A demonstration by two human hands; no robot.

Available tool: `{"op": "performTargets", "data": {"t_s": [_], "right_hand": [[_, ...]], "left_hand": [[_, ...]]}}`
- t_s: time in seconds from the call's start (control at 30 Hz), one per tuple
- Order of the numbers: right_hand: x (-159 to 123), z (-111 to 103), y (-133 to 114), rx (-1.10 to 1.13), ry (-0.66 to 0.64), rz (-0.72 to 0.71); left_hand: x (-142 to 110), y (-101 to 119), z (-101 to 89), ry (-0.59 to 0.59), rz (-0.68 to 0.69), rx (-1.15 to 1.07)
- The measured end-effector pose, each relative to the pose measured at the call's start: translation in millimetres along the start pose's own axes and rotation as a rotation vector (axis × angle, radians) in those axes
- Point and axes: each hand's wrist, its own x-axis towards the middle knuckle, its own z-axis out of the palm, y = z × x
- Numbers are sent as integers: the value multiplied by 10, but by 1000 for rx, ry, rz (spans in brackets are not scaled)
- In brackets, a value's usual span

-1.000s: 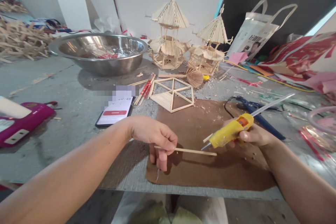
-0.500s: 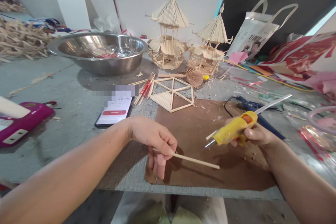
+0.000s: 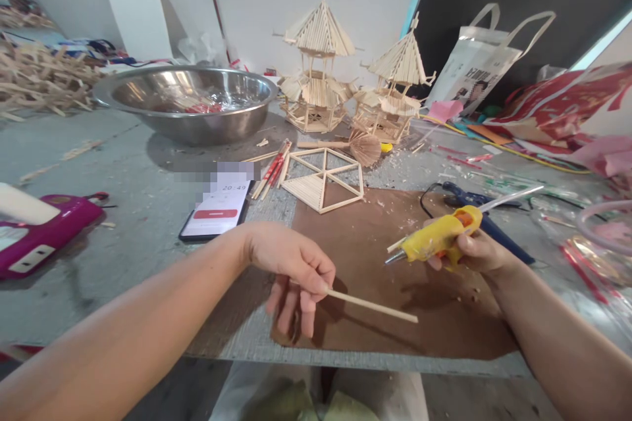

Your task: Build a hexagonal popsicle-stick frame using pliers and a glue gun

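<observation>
Between thumb and forefinger, my left hand [image 3: 299, 276] pinches one end of a thin wooden stick [image 3: 375, 304], which points right and slightly down above a brown mat [image 3: 355, 243]. My right hand [image 3: 476, 250] is wrapped round a yellow hot glue gun [image 3: 437, 237]. Its metal nozzle points left, above and apart from the stick, and a clear glue stick juts from its back. Beyond my hands lies a flat six-sided stick frame [image 3: 340, 198] with spokes; its lower left section is filled with sticks laid side by side.
Two stick pagodas [image 3: 316, 95] stand at the back, beside a steel basin [image 3: 185, 128]. A phone [image 3: 217, 210], chopsticks in red wrappers [image 3: 276, 168] and a purple device [image 3: 54, 227] lie to the left. Dark blue pliers-like tool [image 3: 503, 237] and plastic scraps are on the right.
The stick's free end has shifted slightly right and down with my left hand. My right hand and the glue gun have moved a little up and left. Both grips are unchanged.
</observation>
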Motion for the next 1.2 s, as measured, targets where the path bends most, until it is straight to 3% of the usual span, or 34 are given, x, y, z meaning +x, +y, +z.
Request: {"op": "performTargets", "data": {"t_s": [0.1,0.2,0.27,0.37,0.43,0.5,0.67,0.87,0.97,1.2], "right_hand": [[25,32,-9,36,54,2],[36,23,8,87,102,-30],[42,6,22,106,127,-48],[64,3,25,126,152,-18],[87,24,17,123,151,-12],[109,52,15,111,135,-28],[129,94,57,111,115,14],[150,128,69,66,63,40],[147,130,73,67,57,44],[139,124,50,54,72,62]], "left_hand": [[-160,38,18,67,57,1],[-310,19,-3,248,166,45],[-370,-10,-49,499,295,68],[-357,-55,-169,1050,463,121],[-283,-92,-274,1374,431,313],[-186,-136,-381,1567,224,592],[-41,-199,-567,1604,-68,985],[-82,-147,-569,1611,-212,1004],[-78,-123,-506,1608,-184,976],[14,-98,-388,1506,60,773]]}}
